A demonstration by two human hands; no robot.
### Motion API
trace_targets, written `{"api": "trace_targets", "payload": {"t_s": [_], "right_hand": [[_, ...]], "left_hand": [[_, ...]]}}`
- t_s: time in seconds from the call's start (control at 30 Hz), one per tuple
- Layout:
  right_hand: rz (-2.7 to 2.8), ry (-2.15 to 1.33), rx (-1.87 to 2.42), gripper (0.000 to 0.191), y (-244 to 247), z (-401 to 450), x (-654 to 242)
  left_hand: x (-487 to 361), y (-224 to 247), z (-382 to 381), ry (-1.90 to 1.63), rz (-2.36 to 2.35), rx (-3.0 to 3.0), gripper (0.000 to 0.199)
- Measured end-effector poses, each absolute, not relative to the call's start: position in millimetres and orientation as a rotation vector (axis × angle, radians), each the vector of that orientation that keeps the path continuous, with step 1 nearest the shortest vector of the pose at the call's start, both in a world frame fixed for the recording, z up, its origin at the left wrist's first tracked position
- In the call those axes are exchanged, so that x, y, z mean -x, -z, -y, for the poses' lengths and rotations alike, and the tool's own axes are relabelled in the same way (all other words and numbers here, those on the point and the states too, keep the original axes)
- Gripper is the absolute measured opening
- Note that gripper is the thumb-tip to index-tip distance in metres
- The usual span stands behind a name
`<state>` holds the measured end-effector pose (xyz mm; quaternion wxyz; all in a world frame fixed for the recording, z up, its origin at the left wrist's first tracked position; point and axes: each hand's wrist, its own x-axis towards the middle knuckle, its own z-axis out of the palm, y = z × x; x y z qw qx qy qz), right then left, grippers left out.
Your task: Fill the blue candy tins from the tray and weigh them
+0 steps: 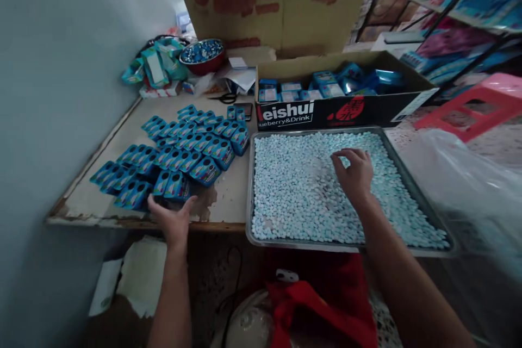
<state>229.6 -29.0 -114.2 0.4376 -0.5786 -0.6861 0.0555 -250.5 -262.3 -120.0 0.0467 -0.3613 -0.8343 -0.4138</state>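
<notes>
My left hand [173, 223] is at the table's front edge, thumb and fingers spread apart beside the nearest small blue boxes [177, 187]. Its fingertips reach the front of the group; whether they touch a box I cannot tell. Several such boxes stand in close rows on the left of the table. My right hand [355, 175] hovers over a wide tray [249, 196] spread with small pale blue and white candies [297, 185]. Thumb and index finger come together in a pinch there, and anything between them is too small to make out.
Behind the tray stands an open black carton [326, 114] holding blue packs. A red bowl [204, 65] of blue wrapped pieces and scissors [227, 98] lie at the back. To the right are a pink stool [473, 103] and clear plastic [468, 174]. A wall borders the left.
</notes>
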Motion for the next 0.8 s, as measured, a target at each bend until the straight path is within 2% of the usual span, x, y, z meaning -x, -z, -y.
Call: {"api": "trace_targets", "payload": {"t_s": [0.07,0.17,0.2,0.4,0.53,0.63,0.8], "right_hand": [[1.731,-0.157,1.412,0.028,110.4,33.7,-229.1],[1.850,-0.181,1.428,0.028,107.4,35.6,-228.4],[1.883,-0.186,1.436,0.028,107.8,35.2,-228.1],[2.046,-0.194,1.440,0.029,116.1,40.0,-226.0],[2.095,-0.179,1.474,0.027,110.9,43.3,-220.9],[2.102,-0.183,1.478,0.028,102.8,40.8,-213.3],[1.962,-0.272,1.444,0.028,92.0,42.9,-201.3]], "left_hand": [[229.4,112.5,282.8,1.175,2.470,0.998,0.099],[192.3,98.1,283.7,0.942,2.446,1.388,0.033],[182.7,95.5,274.3,0.848,2.462,1.606,0.024],[158.7,98.6,194.4,0.222,2.424,2.125,0.049],[159.4,93.7,177.7,0.093,2.340,2.137,0.047],[166.8,87.4,174.4,0.214,2.272,2.124,0.038],[134.3,39.4,154.3,1.004,2.036,2.178,0.020]]}}
